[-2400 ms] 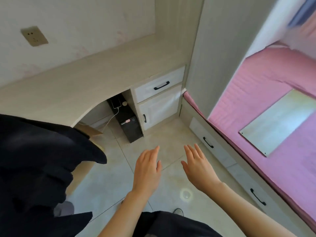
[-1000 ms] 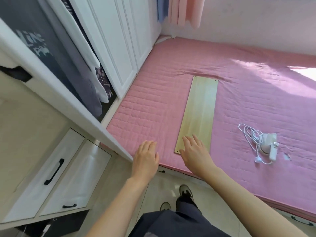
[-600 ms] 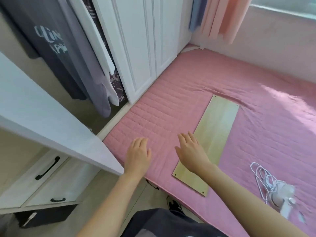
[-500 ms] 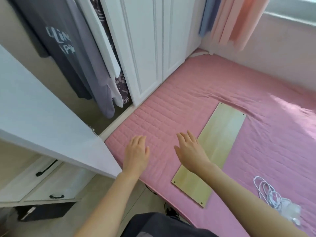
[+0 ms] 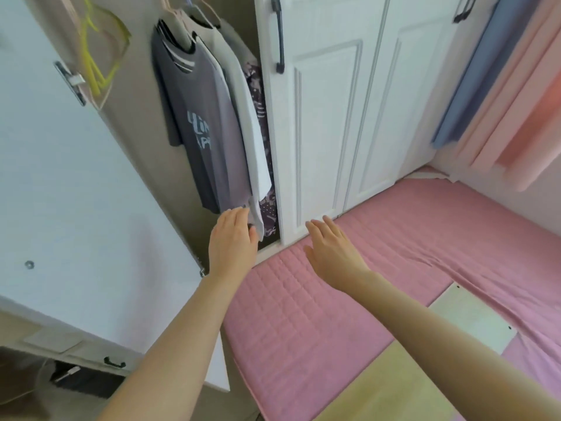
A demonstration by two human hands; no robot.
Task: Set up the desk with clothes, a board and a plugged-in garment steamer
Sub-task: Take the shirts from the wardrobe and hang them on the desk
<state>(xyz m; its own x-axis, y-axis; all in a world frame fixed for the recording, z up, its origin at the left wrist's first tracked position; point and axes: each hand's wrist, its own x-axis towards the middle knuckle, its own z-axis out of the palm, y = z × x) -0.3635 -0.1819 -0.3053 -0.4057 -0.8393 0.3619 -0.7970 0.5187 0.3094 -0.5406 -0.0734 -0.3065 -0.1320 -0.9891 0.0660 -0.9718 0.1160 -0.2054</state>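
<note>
Left hand (image 5: 232, 241): open, fingers straight and together, palm down, holding nothing. Fingertips reach the lower hems of the hanging clothes; whether they touch cannot be told.
Right hand (image 5: 332, 253): open, fingers straight and slightly spread, palm down, holding nothing. It hovers over the near corner of the bed, just beside the left hand.
Grey T-shirt (image 5: 206, 132): on a hanger inside the open wardrobe, pale lettering on the chest. Its hem sits right at the left fingertips.
White garment (image 5: 253, 153): hangs just right of the grey T-shirt, its bottom corner beside the left hand.
Patterned garment (image 5: 268, 208): dark with a pale print, behind the white one, against the closed door's edge.
Board (image 5: 473, 317): pale wood, flat on the pink bed (image 5: 303, 329), lower right, with the right forearm crossing over it.
Open wardrobe door (image 5: 76, 208): white, swung out on the left.
Closed wardrobe doors (image 5: 328, 117): white, panelled, dark handles.
Yellow hanger (image 5: 100, 53): bare, upper left in the wardrobe.
Curtains (image 5: 516, 101): pink and blue, far right.
</note>
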